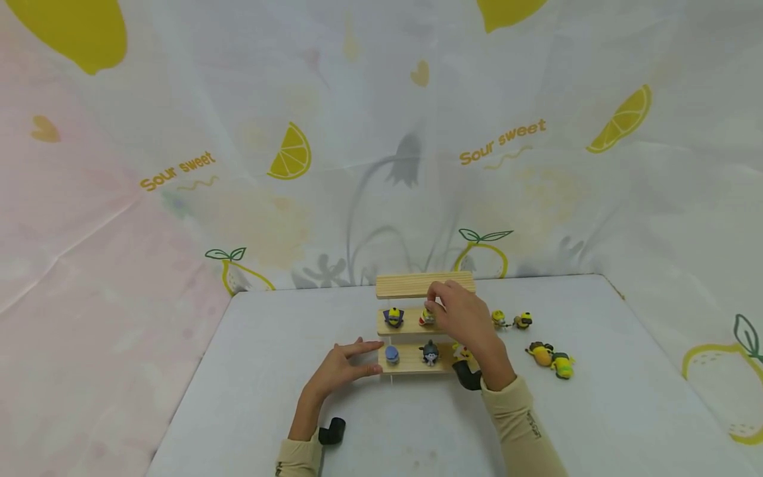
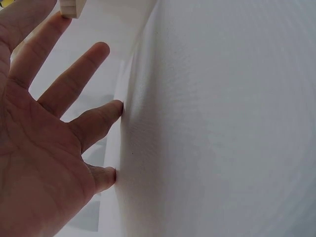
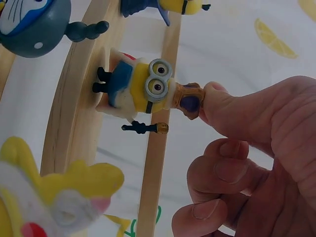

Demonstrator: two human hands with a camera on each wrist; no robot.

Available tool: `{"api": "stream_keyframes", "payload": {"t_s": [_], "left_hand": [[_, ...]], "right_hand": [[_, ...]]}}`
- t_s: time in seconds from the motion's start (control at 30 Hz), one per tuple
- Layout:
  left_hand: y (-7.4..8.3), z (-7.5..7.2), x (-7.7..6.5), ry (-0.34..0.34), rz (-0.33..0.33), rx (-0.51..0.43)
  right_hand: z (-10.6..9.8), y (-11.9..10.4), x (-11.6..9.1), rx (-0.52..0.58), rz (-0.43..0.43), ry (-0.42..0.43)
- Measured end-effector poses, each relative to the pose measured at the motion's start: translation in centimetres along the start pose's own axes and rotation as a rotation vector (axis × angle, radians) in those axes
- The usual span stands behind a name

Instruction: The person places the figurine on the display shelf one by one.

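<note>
Wooden shelf (image 1: 417, 286): three-tiered, standing on the white surface (image 1: 268, 344); landmark for every place below.
Crowned figurine (image 3: 158, 89): upright at the shelf's middle tier, feet at the board; whether touching or just above, cannot tell.
Right hand (image 1: 463, 317): above the shelf's middle tier, pinching the figurine's crown between thumb and a mostly hidden finger; gripped by the top, probably, to leave the feet free to stand.
Left hand (image 1: 344, 366): spread wide, holding nothing, forefinger touching the shelf's left end; likely there to keep it from shifting.
Middle-tier neighbour: caped figurine (image 1: 393, 318), near the shelf's left end.
Lower tier of the shelf: blue-capped figurine (image 1: 391, 356), gray figurine (image 1: 430, 354), yellow-and-white figurine (image 3: 49, 197), left to right, apparently spaced for separate display.
Right of the shelf: four yellow figurines (image 1: 541, 354), grouped in pairs, within the right hand's easy reach.
Behind the shelf: lemon-print cloth (image 1: 369, 99).
</note>
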State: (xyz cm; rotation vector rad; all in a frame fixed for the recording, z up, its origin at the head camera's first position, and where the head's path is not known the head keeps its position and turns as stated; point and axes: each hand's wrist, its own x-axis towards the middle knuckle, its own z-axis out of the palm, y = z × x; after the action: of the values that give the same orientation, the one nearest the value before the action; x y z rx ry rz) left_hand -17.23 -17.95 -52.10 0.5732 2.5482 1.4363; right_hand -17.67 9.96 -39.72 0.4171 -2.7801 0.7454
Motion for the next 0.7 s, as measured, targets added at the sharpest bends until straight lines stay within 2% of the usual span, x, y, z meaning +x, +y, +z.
{"api": "stream_keyframes", "payload": {"t_s": [0.7], "left_hand": [[-0.12, -0.04, -0.06, -0.005, 0.016, -0.010]], "right_hand": [[0.00, -0.06, 0.26, 0.073, 0.045, -0.041]]}}
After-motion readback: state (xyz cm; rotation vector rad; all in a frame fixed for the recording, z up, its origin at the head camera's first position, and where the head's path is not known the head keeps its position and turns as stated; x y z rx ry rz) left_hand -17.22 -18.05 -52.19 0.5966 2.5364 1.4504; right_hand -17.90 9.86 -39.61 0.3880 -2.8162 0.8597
